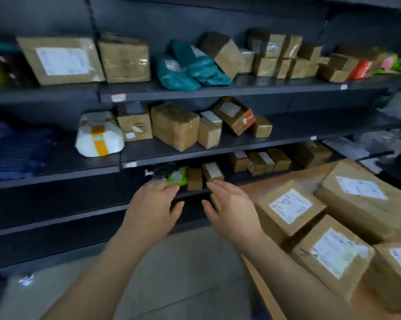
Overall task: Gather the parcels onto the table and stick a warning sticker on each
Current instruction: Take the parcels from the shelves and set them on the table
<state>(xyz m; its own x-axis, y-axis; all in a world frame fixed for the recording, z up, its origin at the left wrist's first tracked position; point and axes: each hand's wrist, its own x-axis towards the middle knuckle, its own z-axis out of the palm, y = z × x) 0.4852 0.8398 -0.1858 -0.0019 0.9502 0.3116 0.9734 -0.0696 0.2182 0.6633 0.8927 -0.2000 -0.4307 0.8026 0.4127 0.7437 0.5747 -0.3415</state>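
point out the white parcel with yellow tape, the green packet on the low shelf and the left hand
white parcel with yellow tape (99,134): head view, on its front face.
green packet (177,176): head view, on its pale label.
left hand (152,207): head view, on the back of the hand.

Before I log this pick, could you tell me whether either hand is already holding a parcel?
No, the left hand and the right hand are both open and empty, reaching toward the small parcels on the lower shelf.

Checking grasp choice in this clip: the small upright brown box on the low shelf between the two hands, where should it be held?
Grip the small brown box by its two narrow side faces, from the front. It stands upright, wedged between a green packet and a labelled box, so left hand and right hand should probably slide it forward first.
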